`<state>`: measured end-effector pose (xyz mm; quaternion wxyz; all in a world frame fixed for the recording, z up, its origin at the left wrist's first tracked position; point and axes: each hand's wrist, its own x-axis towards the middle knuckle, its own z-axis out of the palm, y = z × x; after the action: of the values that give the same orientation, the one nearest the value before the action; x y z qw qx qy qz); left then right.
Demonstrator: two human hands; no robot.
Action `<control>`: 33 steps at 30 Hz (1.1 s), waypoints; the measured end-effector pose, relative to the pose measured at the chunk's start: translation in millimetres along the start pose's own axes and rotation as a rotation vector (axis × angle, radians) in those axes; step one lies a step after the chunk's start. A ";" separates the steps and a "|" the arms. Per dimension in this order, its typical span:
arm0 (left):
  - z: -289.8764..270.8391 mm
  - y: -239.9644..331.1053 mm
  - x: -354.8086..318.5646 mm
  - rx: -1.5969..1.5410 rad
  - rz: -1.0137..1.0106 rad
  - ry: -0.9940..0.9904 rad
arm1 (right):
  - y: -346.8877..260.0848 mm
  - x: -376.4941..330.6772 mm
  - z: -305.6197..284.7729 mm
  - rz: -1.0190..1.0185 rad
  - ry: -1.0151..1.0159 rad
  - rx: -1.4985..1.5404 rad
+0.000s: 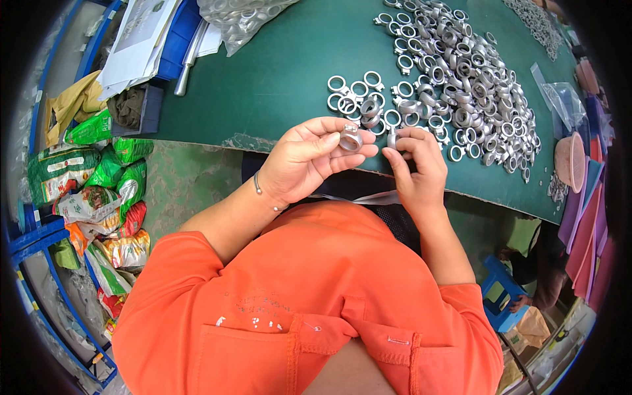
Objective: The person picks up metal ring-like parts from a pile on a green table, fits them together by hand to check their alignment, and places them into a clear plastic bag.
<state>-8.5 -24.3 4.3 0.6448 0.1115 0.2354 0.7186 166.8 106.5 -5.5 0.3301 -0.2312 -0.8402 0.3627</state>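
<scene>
My left hand (299,160) is turned palm up over the near edge of the green table (263,85). Its thumb and fingers pinch a grey metal ring with a small lug (351,139). Close by on the right, my right hand (422,170) grips a second grey metal ring (392,138), seen edge-on between thumb and curled fingers. The two held rings are apart. Just beyond my hands lies a small group of similar rings (338,83). A large heap of metal rings (471,85) spreads over the right part of the table.
Papers (138,39) and a blue bin (181,39) stand at the far left, beside a clear bag of rings (247,16). Colourful sacks (92,184) lie on the floor at left. A pink basket (570,160) and blue stool (503,293) are at right, near another person's hand (521,303).
</scene>
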 end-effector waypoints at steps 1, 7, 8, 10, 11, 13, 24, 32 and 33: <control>0.0 -0.1 0.1 0.000 0.000 -0.005 | -2.1 -2.4 -0.9 0.148 -0.001 0.229; 2.5 -0.4 1.0 0.055 0.000 -0.020 | -8.9 0.8 -14.5 0.705 -0.079 1.080; 2.9 0.2 0.2 0.070 -0.002 -0.014 | -8.0 1.4 -14.2 0.743 -0.105 1.109; 3.6 1.1 -1.6 0.102 -0.003 0.001 | -7.6 1.6 -14.6 0.764 -0.149 1.179; 2.8 0.7 -1.6 0.103 0.000 0.002 | -7.8 1.3 -14.7 0.774 -0.170 1.214; 1.4 0.6 -1.9 0.108 0.004 0.007 | -10.6 1.4 -14.8 0.763 -0.161 1.229; 5.6 6.6 -4.8 0.179 0.034 0.214 | -25.8 -11.6 -8.4 -0.200 -0.367 0.198; 16.1 64.5 19.2 0.442 0.378 0.296 | -22.8 19.3 -3.8 -0.241 -0.365 0.020; 19.9 81.6 25.3 0.476 0.441 0.286 | -22.7 21.1 -5.2 -0.234 -0.399 0.005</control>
<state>-74.2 -0.3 57.2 0.3908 0.2050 0.4543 0.7738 152.9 107.9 22.6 0.1978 -0.0550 -0.9091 0.3625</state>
